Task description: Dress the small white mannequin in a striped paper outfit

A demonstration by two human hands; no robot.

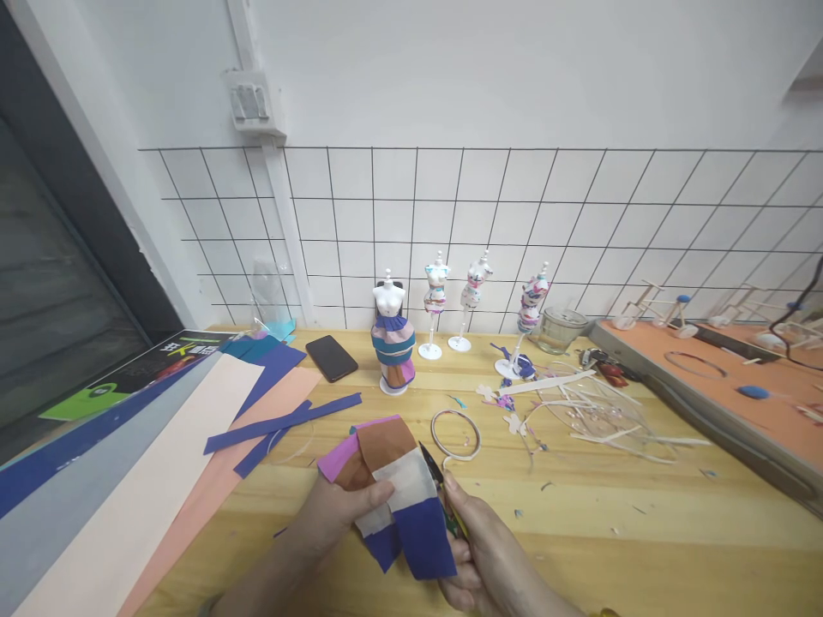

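My left hand (340,510) is closed on a piece of patchwork fabric (389,446), its thumb lying over the front. Pink, brown, off-white and dark blue bands make up this piece, which hangs in folds above the table. At its right edge, my right hand (479,540) grips a pair of scissors (434,467) with dark blades and yellow-green handles. The blades lie alongside the fabric; whether they are cutting into it I cannot tell. Just beyond stands a small white dress form (389,300) wearing a tiered skirt in blue, pink and teal.
Three patterned dress forms (476,283) stand behind, near a glass jar (561,330). A phone (332,357) and fabric strips (283,424) lie left. A ring of tape (455,434), scraps and tangled cord (595,407) lie right. An orange-topped board (726,368) borders the far right.
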